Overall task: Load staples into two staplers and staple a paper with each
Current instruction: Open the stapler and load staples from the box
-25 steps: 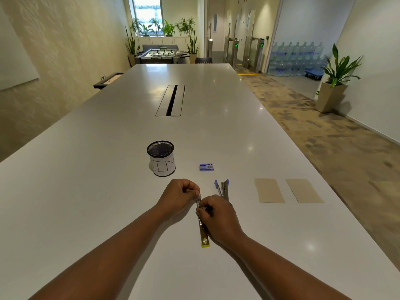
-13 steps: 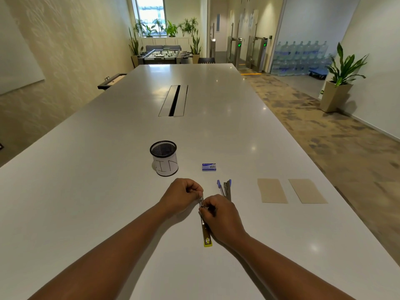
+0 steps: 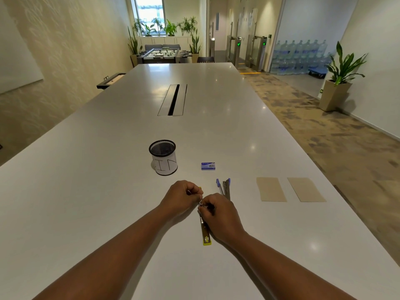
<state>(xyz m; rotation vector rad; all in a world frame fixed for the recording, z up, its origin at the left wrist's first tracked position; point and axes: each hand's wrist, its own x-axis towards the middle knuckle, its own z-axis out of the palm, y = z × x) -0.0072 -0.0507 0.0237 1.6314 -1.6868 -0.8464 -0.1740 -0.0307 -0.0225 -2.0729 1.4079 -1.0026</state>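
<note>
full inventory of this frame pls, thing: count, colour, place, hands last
table: 1, white, fills the foreground
yellow stapler: 1, yellow and metal, opened flat under the hands
blue stapler: 1, blue and metal, opened, just right of the hands
staple box: 1, blue, beyond the staplers
mesh cup: 1, black with a white paper label, left of the box
papers: 2, tan, side by side at the right
cable slot: 1, dark, table centre
potted plant: 1, green, by the right wall
left hand: pinching something small, too small to identify
right hand: on the yellow stapler
</note>
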